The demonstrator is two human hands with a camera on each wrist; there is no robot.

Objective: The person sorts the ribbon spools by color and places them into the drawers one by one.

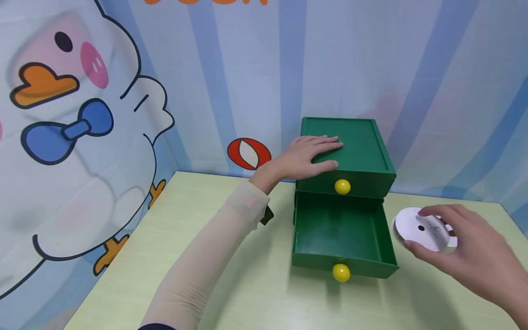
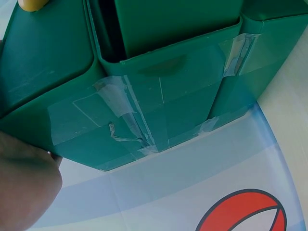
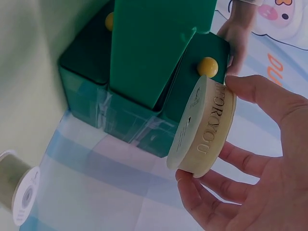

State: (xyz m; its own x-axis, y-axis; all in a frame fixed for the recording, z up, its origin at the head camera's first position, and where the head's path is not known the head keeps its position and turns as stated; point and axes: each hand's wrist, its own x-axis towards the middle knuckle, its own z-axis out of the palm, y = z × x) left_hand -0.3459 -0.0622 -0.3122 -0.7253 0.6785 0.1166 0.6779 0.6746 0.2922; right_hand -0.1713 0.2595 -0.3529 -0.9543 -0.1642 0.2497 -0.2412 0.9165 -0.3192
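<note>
A green two-drawer box (image 1: 363, 142) stands at the back of the pale table. Its upper drawer is closed behind a yellow knob (image 1: 342, 186). The lower drawer (image 1: 342, 229) is pulled out and shows nothing inside; its own yellow knob (image 1: 341, 272) faces me. My left hand (image 1: 313, 156) lies flat on the box lid with straight fingers. In the left wrist view, only its palm (image 2: 24, 187) shows beside the taped box wall (image 2: 144, 120). My right hand (image 1: 462, 238) holds a white ribbon spool (image 1: 422, 228) just right of the open drawer. Thumb and fingers pinch the spool (image 3: 204, 127) by its rim.
A second spool (image 3: 19, 192) with olive ribbon sits at the lower left of the right wrist view. A blue striped cartoon backdrop (image 1: 103, 114) walls in the table on the left and behind. The table surface (image 1: 231, 275) stretches in front of the box.
</note>
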